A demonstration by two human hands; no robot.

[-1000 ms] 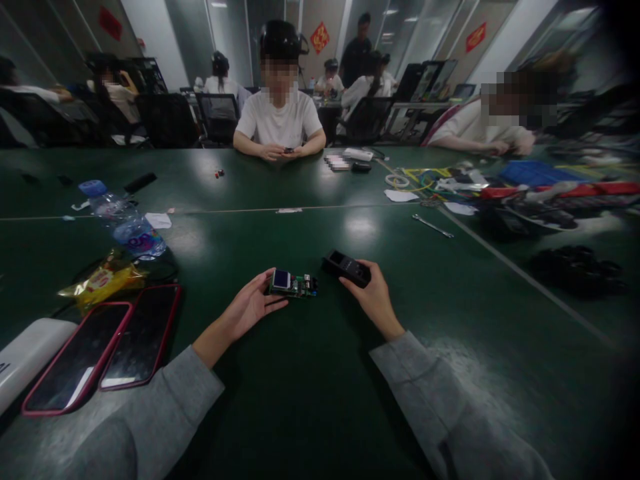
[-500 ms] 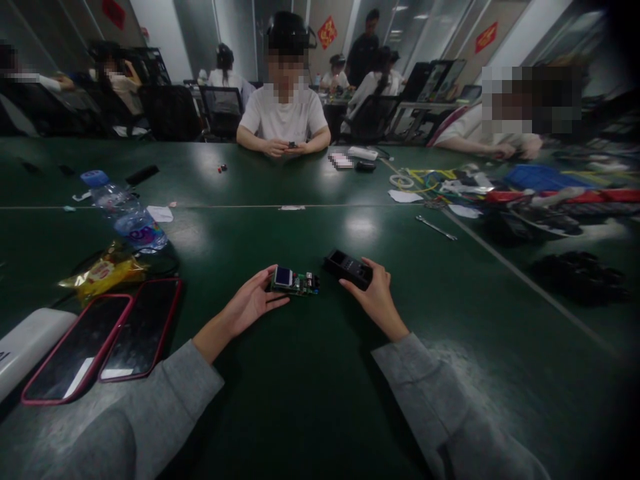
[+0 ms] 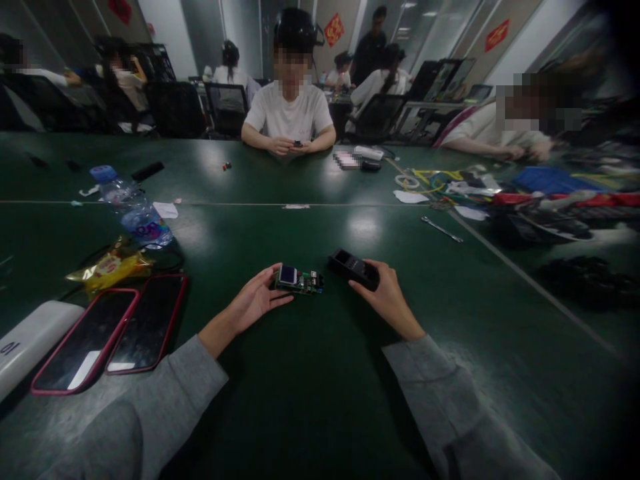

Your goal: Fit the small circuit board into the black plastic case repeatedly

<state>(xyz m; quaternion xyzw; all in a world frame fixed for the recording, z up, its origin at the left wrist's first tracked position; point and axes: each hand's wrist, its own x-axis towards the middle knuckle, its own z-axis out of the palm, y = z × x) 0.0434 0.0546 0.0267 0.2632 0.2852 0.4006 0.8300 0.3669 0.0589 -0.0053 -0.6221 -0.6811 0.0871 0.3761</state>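
Note:
A green circuit board [image 3: 303, 283] with a small screen lies in the grip of my left hand [image 3: 257, 297]; the thumb and fingers hold its left end. My right hand [image 3: 387, 288] is closed around the right end of a black plastic case [image 3: 353, 267], which has a rectangular window and small holes in its face. The case is tilted, its far end pointing up and left. Board and case are apart, with a narrow gap of green table [image 3: 300, 373] between them.
Two red-edged phones [image 3: 147, 323], a white power bank [image 3: 35, 343], a yellow wrapper [image 3: 113, 267] and a water bottle [image 3: 135, 210] lie left. A wrench [image 3: 443, 229] and tangled cables [image 3: 445, 183] lie right. Across the table sits a person [image 3: 290, 110] holding something small.
The whole view has shifted slightly, so everything appears a little further right. Both hands keep the same holds, and the board and case stay about as far apart.

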